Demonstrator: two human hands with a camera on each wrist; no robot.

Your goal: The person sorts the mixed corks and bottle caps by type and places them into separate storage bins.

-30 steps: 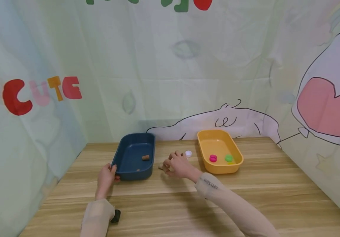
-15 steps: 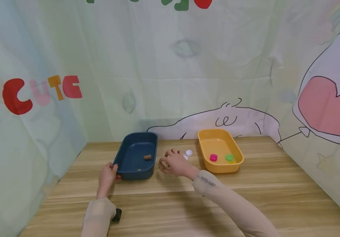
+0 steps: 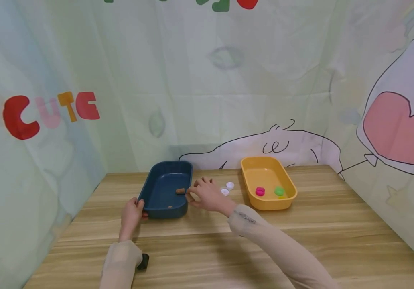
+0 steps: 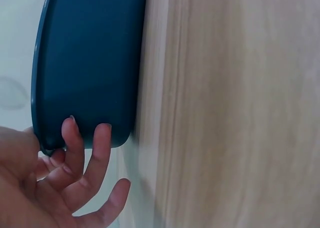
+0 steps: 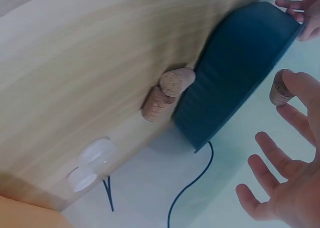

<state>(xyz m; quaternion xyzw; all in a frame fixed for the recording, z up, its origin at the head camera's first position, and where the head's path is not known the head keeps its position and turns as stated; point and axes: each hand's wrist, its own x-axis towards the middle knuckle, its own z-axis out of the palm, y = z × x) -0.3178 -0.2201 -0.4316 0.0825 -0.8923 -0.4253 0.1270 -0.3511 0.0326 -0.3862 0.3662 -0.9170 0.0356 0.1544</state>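
Pinching one cork (image 5: 280,91) between thumb and finger: right hand (image 3: 210,196), beside the blue bin (image 3: 164,214). Gripping the bin's corner: left hand (image 3: 131,216). Seemingly done: at least one binned cork (image 3: 180,192), left of the right hand. Seemingly outstanding: held cork, two loose corks (image 5: 177,82) below, two white caps (image 3: 225,192) rightward.

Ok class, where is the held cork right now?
In the right wrist view, the cork is toward the picture's right edge, pinched by the right hand, near the blue tray.
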